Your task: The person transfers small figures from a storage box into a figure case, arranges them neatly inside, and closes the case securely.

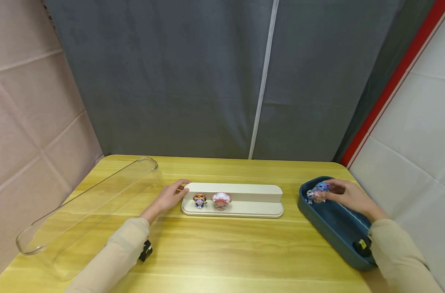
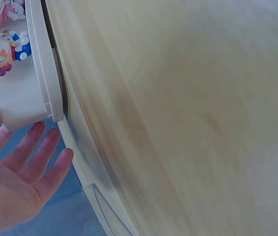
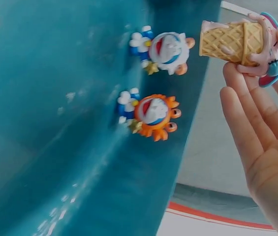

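Note:
My left hand is at the left end of a cream stepped display base. In the left wrist view its thumb and fingertips touch that end, with the fingers loosely straight and spread. Two small figurines stand on the lower step: one with an orange-brown head and a pink-and-white one. Over the far end of a dark blue tray, my right hand pinches an ice-cream-cone figurine with a blue-and-pink top. Below it in the tray lie a white-headed figurine and an orange-maned figurine.
A clear plastic cover lies on the left of the wooden table. A black item with a yellow patch shows at the tray's near end, partly behind my right sleeve. A grey curtain hangs behind the table.

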`<state>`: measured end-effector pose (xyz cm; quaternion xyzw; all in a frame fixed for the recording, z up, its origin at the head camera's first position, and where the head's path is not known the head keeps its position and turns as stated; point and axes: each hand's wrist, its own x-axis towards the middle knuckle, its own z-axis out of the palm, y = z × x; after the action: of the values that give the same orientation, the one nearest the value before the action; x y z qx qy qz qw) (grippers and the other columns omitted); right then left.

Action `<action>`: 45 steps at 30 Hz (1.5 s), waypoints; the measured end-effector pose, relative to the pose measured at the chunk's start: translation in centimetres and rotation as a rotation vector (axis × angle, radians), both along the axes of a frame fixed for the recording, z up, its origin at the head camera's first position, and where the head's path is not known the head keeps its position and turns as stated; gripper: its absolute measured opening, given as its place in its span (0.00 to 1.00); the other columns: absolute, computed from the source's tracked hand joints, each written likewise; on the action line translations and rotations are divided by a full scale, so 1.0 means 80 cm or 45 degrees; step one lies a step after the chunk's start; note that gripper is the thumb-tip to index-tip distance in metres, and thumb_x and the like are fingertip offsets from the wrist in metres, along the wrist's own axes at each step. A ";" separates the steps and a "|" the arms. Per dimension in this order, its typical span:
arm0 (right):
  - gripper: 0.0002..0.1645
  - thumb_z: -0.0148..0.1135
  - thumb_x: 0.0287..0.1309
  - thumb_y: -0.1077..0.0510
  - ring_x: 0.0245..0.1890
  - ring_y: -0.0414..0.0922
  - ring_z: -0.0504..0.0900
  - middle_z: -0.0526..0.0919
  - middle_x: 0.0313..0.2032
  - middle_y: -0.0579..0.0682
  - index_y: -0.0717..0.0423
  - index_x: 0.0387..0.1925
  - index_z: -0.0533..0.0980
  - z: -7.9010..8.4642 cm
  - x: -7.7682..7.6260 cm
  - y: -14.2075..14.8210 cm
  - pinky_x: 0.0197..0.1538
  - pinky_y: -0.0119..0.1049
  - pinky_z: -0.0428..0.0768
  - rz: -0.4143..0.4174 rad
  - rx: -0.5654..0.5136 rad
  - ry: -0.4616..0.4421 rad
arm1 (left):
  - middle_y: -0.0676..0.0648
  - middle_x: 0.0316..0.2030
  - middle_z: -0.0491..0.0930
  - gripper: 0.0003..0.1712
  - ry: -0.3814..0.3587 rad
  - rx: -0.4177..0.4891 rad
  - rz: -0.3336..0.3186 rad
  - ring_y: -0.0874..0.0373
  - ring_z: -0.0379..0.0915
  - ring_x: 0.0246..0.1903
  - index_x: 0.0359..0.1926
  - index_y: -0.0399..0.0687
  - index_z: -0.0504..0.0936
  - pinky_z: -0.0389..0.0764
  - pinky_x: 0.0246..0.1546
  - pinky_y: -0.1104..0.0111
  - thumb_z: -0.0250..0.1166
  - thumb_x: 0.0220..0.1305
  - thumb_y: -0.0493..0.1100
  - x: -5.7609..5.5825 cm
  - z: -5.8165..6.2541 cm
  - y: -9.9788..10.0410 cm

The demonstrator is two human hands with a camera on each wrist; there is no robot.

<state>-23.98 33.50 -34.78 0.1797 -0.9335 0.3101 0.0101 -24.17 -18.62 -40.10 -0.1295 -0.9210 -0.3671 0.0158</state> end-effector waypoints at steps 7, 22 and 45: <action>0.25 0.59 0.55 0.53 0.34 0.45 0.77 0.79 0.36 0.56 0.67 0.49 0.70 0.014 0.000 -0.011 0.33 0.33 0.77 0.051 -0.057 0.026 | 0.37 0.44 0.74 0.19 0.019 -0.005 -0.016 0.44 0.71 0.43 0.55 0.42 0.69 0.72 0.44 0.55 0.51 0.65 0.44 -0.001 -0.001 -0.001; 0.22 0.59 0.54 0.51 0.34 0.42 0.77 0.79 0.36 0.53 0.61 0.46 0.72 0.054 0.007 -0.046 0.32 0.33 0.77 0.057 -0.086 0.057 | 0.37 0.45 0.73 0.19 -0.009 -0.003 0.003 0.43 0.70 0.44 0.56 0.43 0.68 0.71 0.44 0.54 0.50 0.66 0.44 0.002 0.005 0.000; 0.28 0.60 0.51 0.44 0.35 0.45 0.77 0.78 0.36 0.50 0.59 0.48 0.72 0.029 0.028 -0.099 0.31 0.34 0.77 0.037 -0.096 0.047 | 0.37 0.44 0.74 0.19 0.001 -0.012 -0.011 0.44 0.71 0.43 0.55 0.43 0.69 0.71 0.44 0.54 0.50 0.66 0.44 0.000 0.001 0.001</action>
<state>-21.78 25.58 -32.46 0.1985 -0.9181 0.3419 0.0295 -24.15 -18.57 -40.01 -0.1339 -0.9221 -0.3628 0.0141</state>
